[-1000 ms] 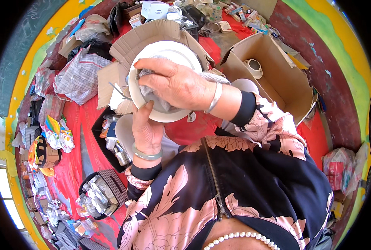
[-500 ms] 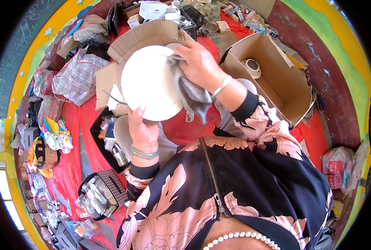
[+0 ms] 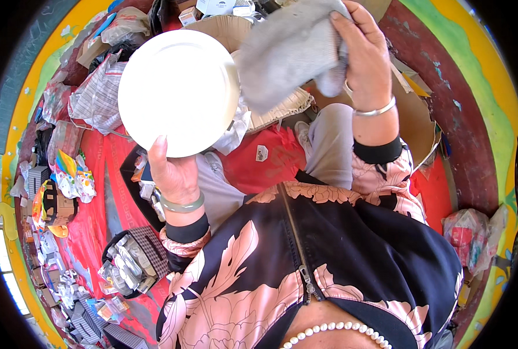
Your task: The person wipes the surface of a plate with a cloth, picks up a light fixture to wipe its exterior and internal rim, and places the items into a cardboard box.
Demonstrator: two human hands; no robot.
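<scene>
A round white plate (image 3: 178, 93) is held up by its lower rim in my left hand (image 3: 173, 174), with the thumb lying on its face. My right hand (image 3: 365, 52), raised on the far right of the plate, is closed on a grey cloth (image 3: 294, 49). The cloth hangs spread out to the left of that hand, slightly smeared by motion, and apart from the plate. Behind plate and cloth stands an open cardboard box (image 3: 221, 30), mostly covered by them.
A second cardboard box (image 3: 413, 119) stands at the right behind my right forearm. To the left are a checked bag (image 3: 99, 96), a dark box of small items (image 3: 139, 186) and a checked container of packets (image 3: 134, 262). Red sheeting (image 3: 264, 166) covers the floor between my legs.
My right hand has lifted the grey cloth off the plate and moved away to the right, spreading the cloth. My left hand has shifted the plate left and slightly up.
</scene>
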